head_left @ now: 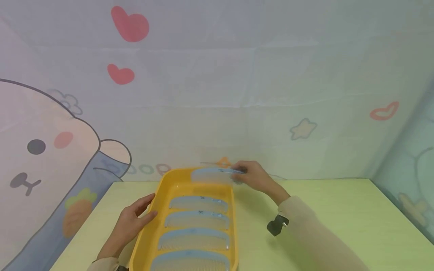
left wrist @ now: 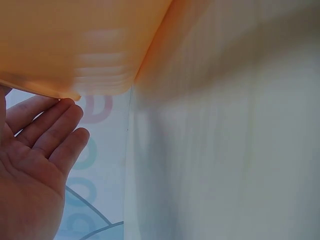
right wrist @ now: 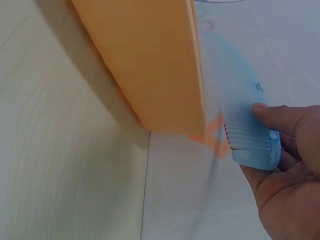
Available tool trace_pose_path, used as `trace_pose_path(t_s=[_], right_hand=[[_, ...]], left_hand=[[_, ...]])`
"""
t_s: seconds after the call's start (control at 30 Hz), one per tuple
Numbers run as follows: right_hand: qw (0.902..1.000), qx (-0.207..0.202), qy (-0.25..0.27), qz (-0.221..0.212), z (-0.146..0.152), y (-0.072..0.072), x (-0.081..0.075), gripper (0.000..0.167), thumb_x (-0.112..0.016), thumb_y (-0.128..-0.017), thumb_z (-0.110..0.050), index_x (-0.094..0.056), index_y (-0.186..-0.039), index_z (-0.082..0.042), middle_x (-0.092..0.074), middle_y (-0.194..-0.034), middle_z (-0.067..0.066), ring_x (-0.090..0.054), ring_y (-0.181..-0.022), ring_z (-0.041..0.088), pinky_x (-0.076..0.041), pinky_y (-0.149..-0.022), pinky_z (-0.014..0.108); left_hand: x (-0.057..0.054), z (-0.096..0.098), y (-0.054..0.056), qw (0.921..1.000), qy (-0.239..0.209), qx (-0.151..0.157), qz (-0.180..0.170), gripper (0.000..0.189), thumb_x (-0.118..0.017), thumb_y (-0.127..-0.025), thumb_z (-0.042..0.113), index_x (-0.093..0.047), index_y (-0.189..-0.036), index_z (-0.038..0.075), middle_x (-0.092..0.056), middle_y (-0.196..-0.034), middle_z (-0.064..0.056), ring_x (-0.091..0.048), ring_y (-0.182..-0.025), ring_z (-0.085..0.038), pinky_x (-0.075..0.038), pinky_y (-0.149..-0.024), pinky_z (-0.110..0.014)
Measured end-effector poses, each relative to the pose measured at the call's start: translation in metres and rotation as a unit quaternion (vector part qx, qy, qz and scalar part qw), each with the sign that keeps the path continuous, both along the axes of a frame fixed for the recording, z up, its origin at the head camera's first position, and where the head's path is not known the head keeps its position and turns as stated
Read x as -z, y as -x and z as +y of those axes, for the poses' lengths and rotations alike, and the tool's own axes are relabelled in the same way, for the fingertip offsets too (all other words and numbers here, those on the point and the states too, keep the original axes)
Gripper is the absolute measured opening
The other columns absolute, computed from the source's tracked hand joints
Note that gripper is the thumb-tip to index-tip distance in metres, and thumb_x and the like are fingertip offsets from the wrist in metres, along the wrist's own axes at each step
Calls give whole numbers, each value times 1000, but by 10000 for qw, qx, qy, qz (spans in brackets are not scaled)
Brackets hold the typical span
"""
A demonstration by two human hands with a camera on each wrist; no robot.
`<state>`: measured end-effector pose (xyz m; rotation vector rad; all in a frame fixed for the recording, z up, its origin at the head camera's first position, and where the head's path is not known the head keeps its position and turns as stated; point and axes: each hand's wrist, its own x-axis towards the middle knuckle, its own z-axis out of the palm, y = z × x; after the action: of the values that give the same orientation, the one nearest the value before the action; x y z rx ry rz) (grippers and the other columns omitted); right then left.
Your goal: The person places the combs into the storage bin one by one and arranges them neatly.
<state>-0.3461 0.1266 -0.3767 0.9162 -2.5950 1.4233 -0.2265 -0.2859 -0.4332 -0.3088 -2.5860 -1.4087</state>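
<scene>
My right hand grips a translucent light-blue comb by one end, thumb on one face and fingers behind. It is held over the far end of a yellow tray. The right wrist view shows the comb's teeth facing the tray's side. Several similar combs lie in the tray in a column, one behind another, teeth toward the near side. My left hand is at the tray's left rim, thumb by the edge. From the left wrist view, its fingers extend nearly straight beside the rim.
The tray stands on a pale yellow-green wooden table, close to its back edge. Behind rises a printed cloth backdrop with hearts and a cartoon bear. A black device sits at my right wrist.
</scene>
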Motion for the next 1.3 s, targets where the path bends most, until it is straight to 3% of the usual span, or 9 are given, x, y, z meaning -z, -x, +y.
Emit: trace_pose_path(t_s=[0.27, 0.57, 0.73, 1.0, 1.3], right_hand=[[10000, 49, -70, 20, -21, 6, 0, 21, -75, -100, -10, -77, -117, 2, -77, -111, 10, -71, -102, 26, -62, -91, 43], [9998, -42, 19, -212, -39, 9, 3, 20, -76, -99, -7, -77, -116, 2, -77, -111, 12, -72, -98, 25, -63, -88, 38], [9996, 140, -231, -122, -47, 10, 3, 18, -75, -98, -6, -78, -114, 1, -76, -114, 11, -70, -108, 28, -60, -98, 43], [9979, 244, -553, -218, -60, 13, 6, 20, -76, -98, -6, -77, -116, 2, -75, -114, 12, -69, -108, 27, -60, -97, 41], [9963, 115, -814, 230, -74, 20, 16, 15, -77, -94, 0, -78, -109, 4, -76, -109, 13, -70, -106, 29, -60, -96, 40]], left_hand=[[3, 0, -1, 10000, 37, 20, -62, 61, -74, -102, 13, -49, -156, -3, -48, -158, -25, -47, -144, -47, -45, -115, -51], [2, 0, -1, 10000, -4, 34, -71, 62, -74, -102, 13, -49, -156, -3, -48, -158, -26, -45, -145, -48, -44, -115, -52], [3, 1, -1, 10000, -20, 54, -60, 62, -74, -103, 14, -49, -156, -3, -48, -159, -25, -45, -145, -47, -44, -115, -52], [4, 1, 0, 9999, -62, 89, -81, 62, -74, -102, 13, -49, -157, -3, -47, -159, -25, -45, -145, -48, -44, -115, -52], [5, 2, -2, 10000, -37, 64, -66, 62, -75, -102, 13, -49, -156, -4, -47, -158, -26, -46, -144, -49, -45, -115, -51]])
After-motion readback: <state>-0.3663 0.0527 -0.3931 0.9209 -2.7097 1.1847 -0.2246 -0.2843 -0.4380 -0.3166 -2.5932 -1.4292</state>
